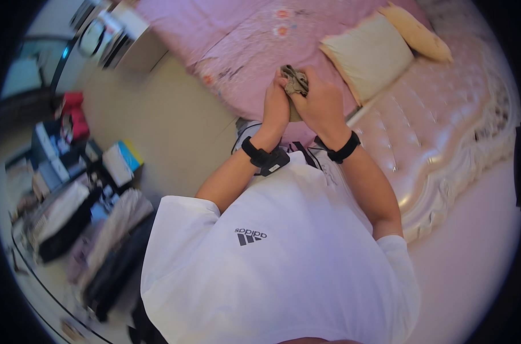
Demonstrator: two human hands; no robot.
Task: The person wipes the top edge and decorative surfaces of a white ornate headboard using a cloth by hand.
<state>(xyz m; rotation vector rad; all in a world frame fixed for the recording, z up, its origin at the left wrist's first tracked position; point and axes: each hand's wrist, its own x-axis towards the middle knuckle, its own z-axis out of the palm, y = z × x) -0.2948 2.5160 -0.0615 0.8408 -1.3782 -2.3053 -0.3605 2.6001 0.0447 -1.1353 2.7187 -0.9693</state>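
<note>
A crumpled grey-brown piece of fabric (295, 81) is bunched between my two hands, held out in front of my waist. My left hand (277, 101) grips it from one side, thumb near the top of the bundle. On the other side my right hand (327, 101) has its fingers curled around it. An olive-beige strip (294, 112) shows below, between my wrists; whether it belongs to the same fabric I cannot tell. Beyond and beneath the hands lies the bed's pink floral bedspread (251, 56). Black straps (348, 148) circle both wrists.
A cream pillow (372, 56) and a yellow cushion (415, 32) rest against the tufted pink headboard (398, 120) at right. Clothes (110, 245) hang at left, near boxes (120, 161). A cabinet (140, 49) stands past the tiled floor (157, 99).
</note>
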